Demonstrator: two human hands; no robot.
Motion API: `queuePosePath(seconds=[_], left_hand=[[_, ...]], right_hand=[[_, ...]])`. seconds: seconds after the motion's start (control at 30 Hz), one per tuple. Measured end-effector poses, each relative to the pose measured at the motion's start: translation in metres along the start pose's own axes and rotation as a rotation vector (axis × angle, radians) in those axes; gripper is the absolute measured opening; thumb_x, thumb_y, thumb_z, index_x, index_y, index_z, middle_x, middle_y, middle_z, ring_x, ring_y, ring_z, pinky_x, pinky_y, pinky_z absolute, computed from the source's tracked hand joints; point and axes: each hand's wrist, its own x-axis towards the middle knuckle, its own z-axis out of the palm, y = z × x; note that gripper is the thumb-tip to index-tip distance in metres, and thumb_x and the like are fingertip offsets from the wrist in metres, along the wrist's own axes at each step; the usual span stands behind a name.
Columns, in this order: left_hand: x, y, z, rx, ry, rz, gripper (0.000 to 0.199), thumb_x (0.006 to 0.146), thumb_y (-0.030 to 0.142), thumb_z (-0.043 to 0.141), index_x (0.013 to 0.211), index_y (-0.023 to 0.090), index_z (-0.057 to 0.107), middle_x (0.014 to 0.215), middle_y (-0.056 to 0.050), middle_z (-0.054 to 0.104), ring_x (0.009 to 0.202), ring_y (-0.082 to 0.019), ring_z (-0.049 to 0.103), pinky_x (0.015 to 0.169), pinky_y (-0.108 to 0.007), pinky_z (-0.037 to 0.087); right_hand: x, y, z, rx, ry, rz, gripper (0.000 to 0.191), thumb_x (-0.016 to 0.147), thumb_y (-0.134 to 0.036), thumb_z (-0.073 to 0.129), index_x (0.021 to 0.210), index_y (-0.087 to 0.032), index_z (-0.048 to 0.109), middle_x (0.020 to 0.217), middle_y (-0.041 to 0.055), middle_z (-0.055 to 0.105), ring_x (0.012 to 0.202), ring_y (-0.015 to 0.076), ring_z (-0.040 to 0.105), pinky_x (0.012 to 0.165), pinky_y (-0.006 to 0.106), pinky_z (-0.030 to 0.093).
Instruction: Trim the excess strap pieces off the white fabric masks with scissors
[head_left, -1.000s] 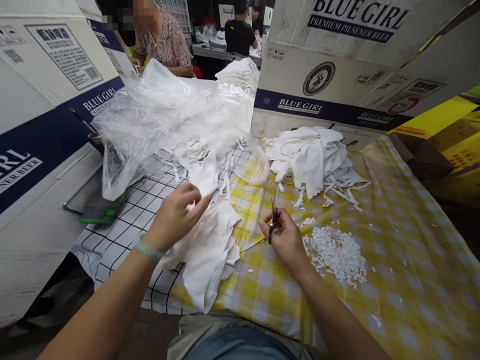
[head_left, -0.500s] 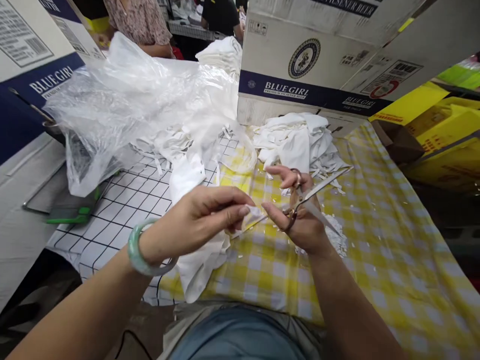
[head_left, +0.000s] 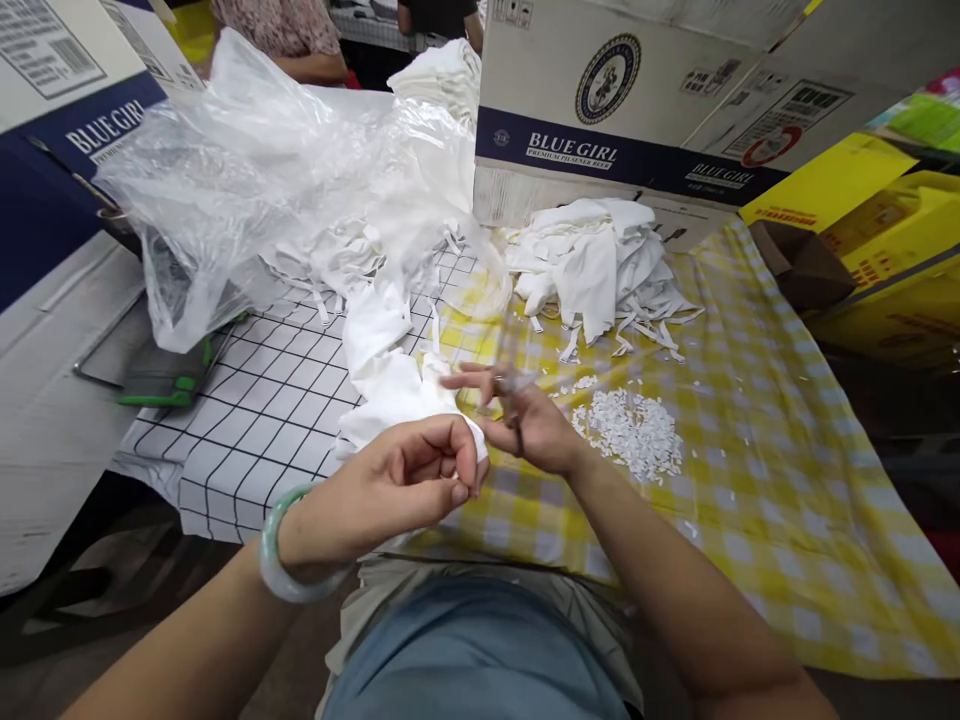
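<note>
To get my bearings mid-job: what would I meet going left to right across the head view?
Gray-and-green object, green bracelet, left hand, right hand, heap of small white pieces, yellow boxes.

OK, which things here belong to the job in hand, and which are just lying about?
In the job:
scissors, blurred, in the right hand
white fabric in the left hand
heaped white pieces
white clippings

Apparently just lying about:
Blue Girl beer carton
yellow boxes
grey-and-green object
</note>
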Motion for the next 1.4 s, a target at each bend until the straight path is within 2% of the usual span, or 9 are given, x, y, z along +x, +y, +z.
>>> queuePosePath(seconds=[0.13,0.33,0.43,0.6,0.83,0.93,1.07,1.27,1.4], left_hand=[[-0.023,0.008,0.000,0.000,-0.047,-0.036,0.011,0.083,0.026,0.066,0.078,0.018,0.062,0.074,-0.003,0.059,0.060,-0.011,0.042,0.054,-0.023,0.031],[-0.021,-0.006,-0.001,-0.245,0.336,-0.052,0.017,0.083,0.026,0.063,0.099,0.019,0.062,0.073,-0.002,0.062,0.051,-0.006,0.034,0.048,-0.018,0.026],[-0.011,-0.014,-0.002,-0.249,0.235,-0.131,0.016,0.080,0.028,0.068,0.083,0.013,0.068,0.071,-0.003,0.059,0.054,-0.005,0.035,0.049,-0.017,0.026],[-0.005,-0.024,-0.005,-0.139,0.177,-0.190,0.022,0.082,0.035,0.072,0.085,0.014,0.074,0.072,-0.003,0.057,0.059,-0.007,0.037,0.053,-0.018,0.029],[-0.007,-0.022,-0.010,-0.240,0.023,-0.280,0.047,0.084,0.050,0.060,0.098,0.009,0.077,0.064,-0.001,0.046,0.056,-0.009,0.033,0.052,-0.022,0.030],[-0.015,-0.020,-0.018,-0.264,0.152,-0.206,0.032,0.083,0.043,0.066,0.086,0.012,0.074,0.062,0.001,0.042,0.057,-0.009,0.033,0.053,-0.021,0.031],[-0.025,-0.018,-0.020,0.020,0.288,-0.093,0.024,0.086,0.039,0.068,0.088,0.016,0.069,0.081,-0.003,0.058,0.070,-0.011,0.045,0.063,-0.021,0.038],[-0.026,-0.020,-0.010,0.226,0.241,-0.003,0.022,0.089,0.040,0.064,0.088,0.019,0.064,0.077,0.000,0.053,0.072,-0.013,0.046,0.064,-0.023,0.040],[-0.026,-0.027,-0.014,0.158,0.245,-0.081,0.029,0.091,0.046,0.059,0.085,0.018,0.066,0.072,0.000,0.050,0.065,-0.012,0.041,0.058,-0.022,0.036]], right_hand=[[0.031,-0.003,0.001,0.110,-0.424,0.075,0.026,0.069,-0.032,0.072,0.087,-0.021,0.057,0.091,0.0020,0.066,0.086,0.0178,0.063,0.081,0.031,0.053],[0.035,-0.032,-0.012,-0.050,0.204,-0.070,0.027,0.068,-0.029,0.068,0.079,-0.024,0.043,0.082,-0.0018,0.055,0.083,0.0150,0.057,0.077,0.027,0.050],[0.012,-0.030,-0.018,-0.162,0.366,-0.199,0.024,0.069,-0.020,0.065,0.082,-0.024,0.045,0.082,-0.0020,0.051,0.080,0.0144,0.054,0.072,0.026,0.047],[-0.027,0.002,-0.015,-0.192,0.431,-0.040,0.026,0.063,-0.010,0.058,0.083,-0.022,0.049,0.078,-0.0031,0.048,0.068,0.0110,0.045,0.060,0.023,0.040],[-0.002,-0.010,-0.002,-0.351,0.542,-0.290,0.026,0.066,-0.008,0.057,0.083,-0.023,0.046,0.081,-0.0016,0.051,0.072,0.0131,0.050,0.063,0.025,0.043],[-0.004,-0.019,-0.001,-0.371,0.339,-0.290,0.027,0.069,-0.009,0.064,0.085,-0.023,0.048,0.083,-0.0004,0.054,0.076,0.0147,0.053,0.069,0.027,0.045],[-0.020,-0.017,-0.004,-0.226,-0.096,-0.014,0.043,0.068,-0.026,0.082,0.102,-0.022,0.055,0.104,0.0051,0.063,0.089,0.0177,0.058,0.076,0.029,0.047],[-0.013,0.002,0.010,-0.102,-0.134,0.104,0.019,0.076,-0.020,0.069,0.087,-0.020,0.054,0.085,0.0002,0.058,0.078,0.0138,0.052,0.074,0.027,0.044],[-0.009,0.002,0.006,0.056,0.012,0.109,0.023,0.075,-0.022,0.073,0.083,-0.021,0.051,0.082,-0.0008,0.055,0.075,0.0124,0.050,0.071,0.026,0.042]])
